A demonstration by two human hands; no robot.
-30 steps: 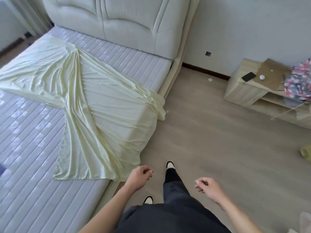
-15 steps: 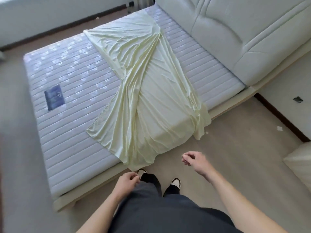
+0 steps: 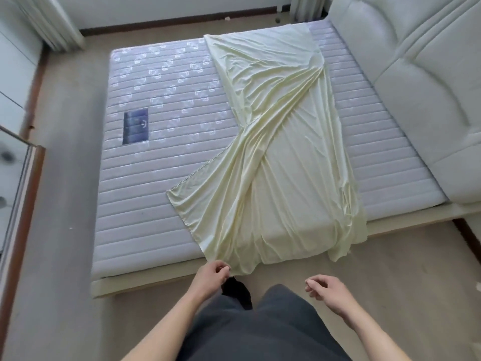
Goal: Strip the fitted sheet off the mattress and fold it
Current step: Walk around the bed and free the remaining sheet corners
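The pale yellow fitted sheet (image 3: 276, 157) lies twisted in a long strip across the bare white quilted mattress (image 3: 145, 194), from the far edge to the near edge, where it hangs over the side. My left hand (image 3: 212, 276) is at the sheet's near left corner and pinches the hanging edge between thumb and curled fingers. My right hand (image 3: 325, 290) hovers above the floor to the right, loosely curled, holding nothing, apart from the sheet. My dark trousers and one foot show between the hands.
A padded cream headboard (image 3: 416, 82) rises at the right end of the bed. The low bed frame (image 3: 145, 282) juts out below the mattress. A glass-fronted cabinet with a wooden edge (image 3: 23, 204) stands at the left, and curtains (image 3: 52, 22) hang at the back left.
The view has swung round to face the bed's long side. My left hand has moved forward from beside my leg to the sheet's hanging corner and taken hold. My right hand stays free.
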